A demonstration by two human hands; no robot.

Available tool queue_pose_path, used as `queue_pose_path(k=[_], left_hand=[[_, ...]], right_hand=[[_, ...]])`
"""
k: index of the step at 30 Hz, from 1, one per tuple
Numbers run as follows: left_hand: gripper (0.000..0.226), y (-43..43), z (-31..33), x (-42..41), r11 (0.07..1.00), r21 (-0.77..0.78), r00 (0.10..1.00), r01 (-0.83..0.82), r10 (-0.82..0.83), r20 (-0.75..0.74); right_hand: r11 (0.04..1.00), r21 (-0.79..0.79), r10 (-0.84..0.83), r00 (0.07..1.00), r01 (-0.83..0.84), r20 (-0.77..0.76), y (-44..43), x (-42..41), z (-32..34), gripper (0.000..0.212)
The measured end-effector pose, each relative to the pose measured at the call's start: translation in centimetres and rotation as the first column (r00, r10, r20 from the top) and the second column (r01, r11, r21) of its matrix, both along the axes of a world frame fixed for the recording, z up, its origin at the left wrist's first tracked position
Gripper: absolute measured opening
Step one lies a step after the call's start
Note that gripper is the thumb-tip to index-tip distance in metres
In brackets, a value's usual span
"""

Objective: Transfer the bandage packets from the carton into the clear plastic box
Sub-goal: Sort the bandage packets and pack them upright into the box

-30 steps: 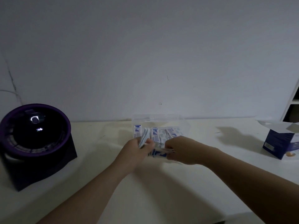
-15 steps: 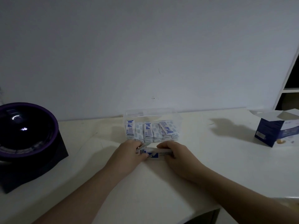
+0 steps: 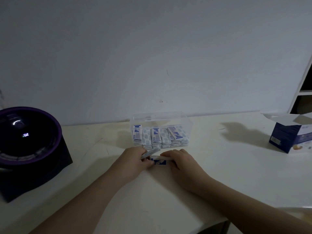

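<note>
The clear plastic box (image 3: 168,115) stood open at the back of the pale table (image 3: 228,174), near the wall. Its walls were see-through and glossy. Inside it, bandage packets (image 3: 157,137) stood on edge in tight rows, flat white paper slips with blue print, filling the bottom half or so.

Just in front of the box, the left hand (image 3: 133,162) had its fingers curled round a thin stack (image 3: 152,152) of the same slips, tilted up toward the box. The right hand (image 3: 183,162) lay knuckles-up beside it, fingers bent over and pinching a blue-and-white packet (image 3: 158,161) that rested flat on the table between the two hands.

The carton (image 3: 287,139), dark blue cardboard with white flaps standing open, sat well apart at the right edge; from where I stood I could not tell what was in it. At the left sat a round, shiny black device (image 3: 25,137) with a purple rim on a dark base.
</note>
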State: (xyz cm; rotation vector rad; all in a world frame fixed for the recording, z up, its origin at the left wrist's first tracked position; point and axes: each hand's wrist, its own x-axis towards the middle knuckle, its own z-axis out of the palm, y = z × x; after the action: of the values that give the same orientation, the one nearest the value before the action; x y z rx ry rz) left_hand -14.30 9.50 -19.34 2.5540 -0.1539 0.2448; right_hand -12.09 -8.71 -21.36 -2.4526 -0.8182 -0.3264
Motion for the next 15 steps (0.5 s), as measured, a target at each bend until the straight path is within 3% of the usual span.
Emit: queue_pose_path(k=[3, 10, 15], left_hand=[[0.039, -0.8, 0.0, -0.1, 0.998, 0.063, 1.0, 0.017, -0.018, 0.011], [0.031, -0.8, 0.0, -0.5, 0.999, 0.002, 0.999, 0.034, -0.034, 0.008], [0.022, -1.3, 0.9, -0.7, 0.999, -0.012, 0.998, 0.05, -0.049, 0.044]], right_hand=[[1.0, -0.001, 0.017, 1.0, -0.017, 0.003, 0.1, 0.1, -0.1, 0.041], [0.997, -0.077, 0.035, 0.999, -0.032, 0.041, 0.0, -0.3, -0.1, 0.037], [0.93, -0.36, -0.001, 0.981, 0.072, 0.193, 0.2, -0.6, 2.5, 0.031]])
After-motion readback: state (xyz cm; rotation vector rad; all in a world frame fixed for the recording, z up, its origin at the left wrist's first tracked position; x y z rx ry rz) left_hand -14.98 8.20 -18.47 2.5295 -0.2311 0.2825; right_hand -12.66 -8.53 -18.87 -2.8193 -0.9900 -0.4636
